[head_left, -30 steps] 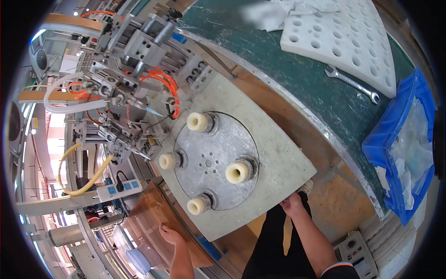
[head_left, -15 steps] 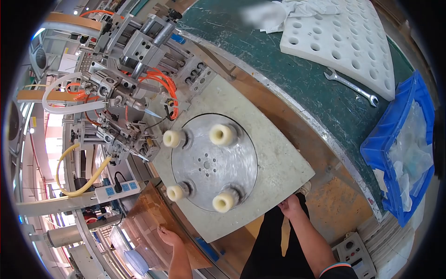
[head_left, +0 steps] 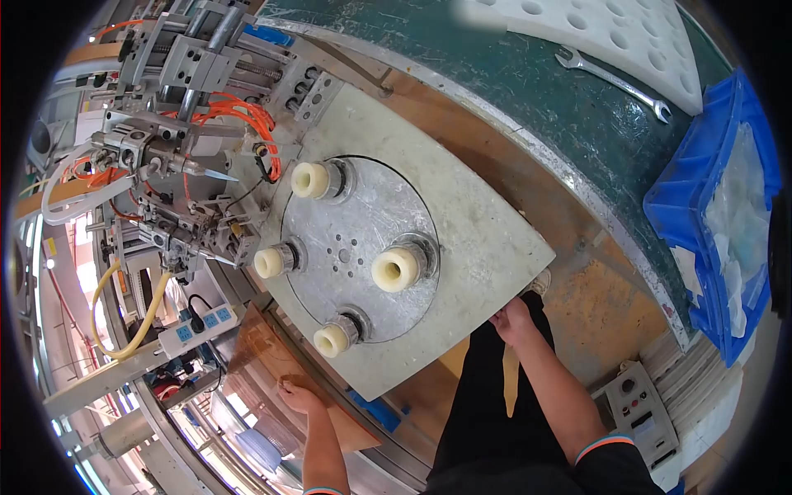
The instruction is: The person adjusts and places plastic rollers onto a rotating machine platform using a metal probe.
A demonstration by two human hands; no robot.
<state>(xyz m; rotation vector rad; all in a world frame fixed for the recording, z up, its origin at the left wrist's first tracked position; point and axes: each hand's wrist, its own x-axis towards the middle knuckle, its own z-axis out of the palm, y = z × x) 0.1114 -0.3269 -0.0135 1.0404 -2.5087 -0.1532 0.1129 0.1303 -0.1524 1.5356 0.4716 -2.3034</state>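
My left hand (head_left: 299,398) is over the amber see-through panel (head_left: 268,359) at the lower left, its fingers curled together; anything inside them is hidden. My right hand (head_left: 513,320) is at the front edge of the pale machine table (head_left: 483,247), with its fingertips partly hidden by that edge. Between and beyond the hands lies a round metal plate (head_left: 363,214) with small holes at its centre. Several cream ring-shaped pieces (head_left: 395,270) sit on metal holders around it. Neither hand touches them.
Metal machinery (head_left: 198,62) with orange tubes (head_left: 247,115) stands at the upper left, above a power strip (head_left: 198,326). On the green bench (head_left: 495,78) are a wrench (head_left: 615,78) and a white holed board (head_left: 577,21). A blue bin (head_left: 693,181) holds plastic bags. A control box (head_left: 643,412) is lower right.
The round plate has turned, carrying the cream pieces to other positions. The camera view has also shifted. Both hands keep about the same places at the panel and the table edge.
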